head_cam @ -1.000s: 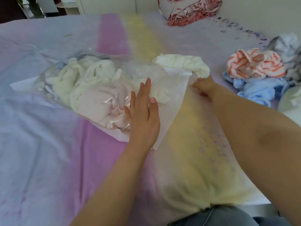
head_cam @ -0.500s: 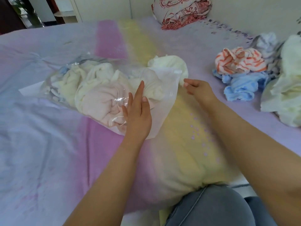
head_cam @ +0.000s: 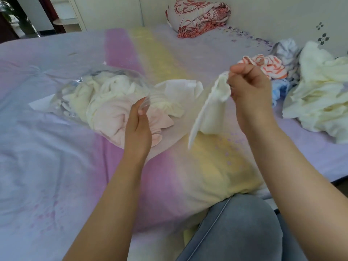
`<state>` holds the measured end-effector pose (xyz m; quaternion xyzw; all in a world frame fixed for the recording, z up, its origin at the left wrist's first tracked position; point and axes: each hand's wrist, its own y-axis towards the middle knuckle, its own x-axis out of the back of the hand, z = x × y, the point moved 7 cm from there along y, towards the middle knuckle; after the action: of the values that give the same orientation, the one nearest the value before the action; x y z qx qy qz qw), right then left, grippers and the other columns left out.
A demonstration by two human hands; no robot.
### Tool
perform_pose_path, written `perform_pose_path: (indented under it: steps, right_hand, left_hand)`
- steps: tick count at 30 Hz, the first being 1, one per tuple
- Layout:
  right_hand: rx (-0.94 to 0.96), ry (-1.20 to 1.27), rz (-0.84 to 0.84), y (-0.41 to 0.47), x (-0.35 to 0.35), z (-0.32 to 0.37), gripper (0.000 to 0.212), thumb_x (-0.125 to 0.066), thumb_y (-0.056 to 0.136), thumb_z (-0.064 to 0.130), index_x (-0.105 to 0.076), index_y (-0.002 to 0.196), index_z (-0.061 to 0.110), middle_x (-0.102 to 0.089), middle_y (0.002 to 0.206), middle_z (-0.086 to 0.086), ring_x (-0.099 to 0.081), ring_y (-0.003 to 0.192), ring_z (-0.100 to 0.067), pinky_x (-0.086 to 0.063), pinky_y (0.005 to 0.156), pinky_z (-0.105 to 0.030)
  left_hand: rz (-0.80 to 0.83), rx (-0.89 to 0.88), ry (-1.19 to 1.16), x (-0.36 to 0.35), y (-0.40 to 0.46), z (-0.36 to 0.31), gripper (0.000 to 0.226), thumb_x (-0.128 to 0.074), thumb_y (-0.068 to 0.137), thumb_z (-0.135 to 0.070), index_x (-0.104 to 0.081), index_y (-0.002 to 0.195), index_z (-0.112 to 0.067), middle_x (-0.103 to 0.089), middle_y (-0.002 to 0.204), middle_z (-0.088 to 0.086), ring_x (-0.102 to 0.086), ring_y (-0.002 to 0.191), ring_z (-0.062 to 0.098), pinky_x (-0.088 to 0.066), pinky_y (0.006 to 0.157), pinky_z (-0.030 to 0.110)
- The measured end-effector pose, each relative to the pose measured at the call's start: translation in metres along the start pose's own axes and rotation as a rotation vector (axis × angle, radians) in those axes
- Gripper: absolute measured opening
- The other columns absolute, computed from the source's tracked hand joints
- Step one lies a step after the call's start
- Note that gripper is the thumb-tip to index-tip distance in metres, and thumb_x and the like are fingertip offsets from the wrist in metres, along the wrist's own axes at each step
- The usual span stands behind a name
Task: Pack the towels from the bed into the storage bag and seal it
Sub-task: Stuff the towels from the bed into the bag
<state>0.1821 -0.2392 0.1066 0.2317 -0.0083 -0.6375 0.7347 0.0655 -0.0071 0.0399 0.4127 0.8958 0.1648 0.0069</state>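
Towel (head_cam: pixel 211 108) pinched in right hand (head_cam: pixel 250 87); left hand (head_cam: pixel 138 127) lifts bag (head_cam: pixel 79 87) mouth (pile (head_cam: pixel 320 91) right).

pastel bed (head_cam: pixel 56 166), white wall (head_cam: pixel 273 12), patterned pillow (head_cam: pixel 195 16)

cream towel (head_cam: pixel 212 108), orange-striped towel (head_cam: pixel 271 67), clear bag (head_cam: pixel 79 91)

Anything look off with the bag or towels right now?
The clear plastic storage bag is still unsealed: a pale pink towel bulges out of its mouth, whose edge the left hand pinches. The right hand holds a cream towel outside.
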Motion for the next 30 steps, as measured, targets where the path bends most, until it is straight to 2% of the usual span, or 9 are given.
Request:
perform_pose_path:
  steps: [4, 6, 8, 12, 17, 21, 24, 26, 30]
  right_hand:
    - [-0.208, -0.778, 0.245, 0.039, -0.014, -0.102, 0.058, -0.061, 0.087, 0.043, -0.041, 0.138, 0.024, -0.029, 0.151, -0.012, -0.028, 0.140, -0.025, -0.025, 0.115, -0.038]
    - [-0.428, -1.201, 0.526, 0.027, -0.001, -0.159, 0.086, -0.060, 0.077, 0.063, -0.014, 0.147, 0.041, 0.004, 0.159, -0.007, -0.006, 0.146, -0.031, -0.015, 0.118, -0.047]
    - [-0.394, -1.434, 0.662, 0.016, 0.008, -0.177, 0.085, -0.062, 0.079, 0.055, -0.013, 0.147, 0.038, -0.013, 0.157, -0.011, -0.021, 0.141, -0.036, -0.023, 0.113, -0.047]
    - [-0.330, -1.304, 0.563, 0.005, 0.001, -0.159, 0.049, -0.056, 0.087, 0.023, -0.039, 0.132, 0.013, -0.053, 0.128, -0.016, -0.051, 0.114, -0.034, -0.036, 0.085, -0.034]
    - [-0.431, -1.129, 0.605, -0.033, 0.004, -0.102, 0.068, -0.071, 0.064, 0.046, -0.041, 0.120, 0.022, -0.055, 0.099, 0.006, -0.056, 0.084, -0.010, -0.036, 0.059, -0.023]
    - [-0.085, -0.839, 0.442, -0.029, -0.050, -0.068, 0.045, -0.071, 0.069, 0.039, -0.039, 0.097, 0.025, -0.051, 0.081, 0.011, -0.052, 0.069, -0.008, -0.034, 0.052, -0.018]
    - [0.015, -1.141, 0.553, -0.043, -0.092, -0.109, 0.047, -0.061, 0.085, 0.037, -0.044, 0.125, 0.019, -0.055, 0.118, -0.011, -0.055, 0.106, -0.030, -0.040, 0.079, -0.031]
    - [-0.123, -1.339, 0.787, -0.065, -0.091, -0.157, 0.068, -0.052, 0.089, 0.048, -0.024, 0.147, 0.025, -0.020, 0.155, -0.014, -0.028, 0.139, -0.032, -0.030, 0.108, -0.041]
    - [0.139, -1.507, 0.409, -0.066, -0.060, -0.151, 0.070, -0.053, 0.080, 0.057, -0.028, 0.143, 0.040, -0.015, 0.156, -0.011, -0.029, 0.132, -0.034, -0.032, 0.104, -0.045]
  left_hand:
    - [-0.023, -0.038, -0.048, 0.019, -0.003, -0.010, 0.032, -0.030, 0.107, -0.020, -0.055, 0.124, -0.029, -0.061, 0.124, -0.018, -0.053, 0.129, 0.006, -0.037, 0.109, 0.020]
    - [-0.015, -0.050, -0.050, 0.023, -0.004, -0.014, 0.032, -0.029, 0.106, -0.021, -0.055, 0.122, -0.033, -0.061, 0.123, -0.020, -0.054, 0.127, 0.002, -0.037, 0.107, 0.015]
    - [0.010, -0.035, -0.035, 0.023, -0.005, -0.015, 0.033, -0.029, 0.107, -0.022, -0.052, 0.120, -0.041, -0.061, 0.123, -0.021, -0.053, 0.124, -0.007, -0.036, 0.100, 0.005]
    - [0.052, 0.003, -0.003, 0.013, -0.005, -0.013, 0.031, -0.028, 0.108, -0.023, -0.048, 0.124, -0.041, -0.056, 0.136, -0.012, -0.048, 0.130, 0.002, -0.034, 0.087, -0.006]
    - [0.071, -0.011, -0.032, 0.007, -0.003, -0.014, 0.033, -0.027, 0.108, -0.024, -0.046, 0.127, -0.044, -0.053, 0.140, -0.009, -0.046, 0.133, 0.006, -0.033, 0.081, -0.008]
    - [0.080, 0.000, -0.034, 0.005, -0.010, -0.017, 0.038, -0.029, 0.107, -0.021, -0.048, 0.130, -0.044, -0.055, 0.136, -0.013, -0.050, 0.117, -0.015, -0.037, 0.074, -0.008]
    - [0.079, -0.020, -0.013, 0.003, -0.013, -0.019, 0.040, -0.029, 0.107, -0.014, -0.047, 0.141, -0.026, -0.062, 0.089, -0.043, -0.051, 0.074, -0.032, -0.036, 0.058, -0.008]
    - [0.095, -0.016, 0.023, 0.001, -0.013, -0.018, 0.039, -0.028, 0.108, -0.012, -0.046, 0.141, -0.021, -0.054, 0.063, -0.049, -0.049, 0.064, -0.033, -0.035, 0.059, -0.008]
    - [0.131, -0.008, 0.025, 0.000, -0.012, -0.011, 0.039, -0.029, 0.108, -0.021, -0.046, 0.142, -0.029, -0.053, 0.119, -0.035, -0.046, 0.097, -0.035, -0.030, 0.078, -0.010]
